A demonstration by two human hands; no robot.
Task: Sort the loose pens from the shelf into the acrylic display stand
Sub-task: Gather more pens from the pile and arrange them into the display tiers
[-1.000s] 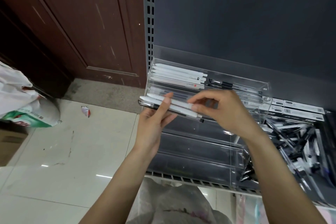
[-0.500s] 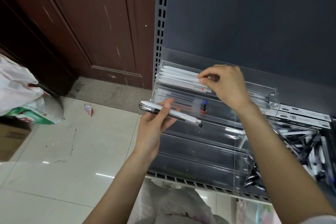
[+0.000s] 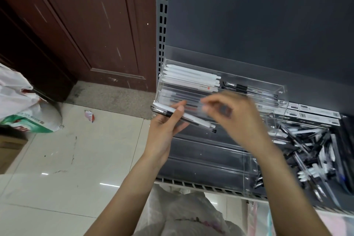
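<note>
The acrylic display stand (image 3: 247, 156) sits on the shelf (image 3: 210, 187) in stepped tiers, and only its far tiers hold anything: the farthest has a neat row of white pens (image 3: 191, 77) on the left and a few black pens (image 3: 249, 90) on the right, and the tier just nearer shows several thin dark pens (image 3: 180, 97) behind its clear front. The 2 nearest tiers look bare, so the sorting is, by my reading, under half done. To the right of the stand, a jumbled heap of loose pens (image 3: 310, 151) covers the shelf, with flat white boxes (image 3: 314, 114) lying just beyond it; that heap is the bulk of what remains. The left hand (image 3: 168, 122) grasps a small bundle of pens (image 3: 183, 117), at least 1 white and 1 black, held level in front of the stand's left edge with the thumb across the top. The right hand (image 3: 235, 119) hangs over the bundle's right end with fingers curled toward it, but it is smeared by motion blur, so I cannot tell whether it pinches a pen or holds nothing. The bundle in hand seems next for a tier, then many more trips to the heap.
</note>
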